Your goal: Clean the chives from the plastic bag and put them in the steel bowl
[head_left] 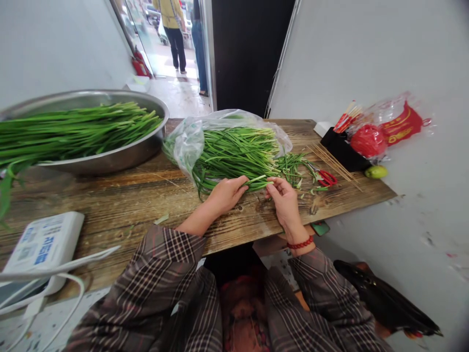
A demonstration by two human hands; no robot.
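Note:
My left hand (227, 194) is closed around a few green chive stalks (259, 184) at the front of the pile. The fingertips of my right hand (284, 196) pinch the pale ends of the same stalks. Just behind both hands, a large heap of chives (238, 151) lies in an open clear plastic bag (190, 142). Short trimmings (293, 166) are scattered to the right of the heap, beside red-handled scissors (327, 179).
A steel basin (120, 160) full of chives stands at the left of the wooden table (146, 205). A white power bank (54, 242) with cables lies front left. Skewers (333, 164), a black box (344, 150) and a green fruit (376, 171) sit at the right. Two people stand near the doorway.

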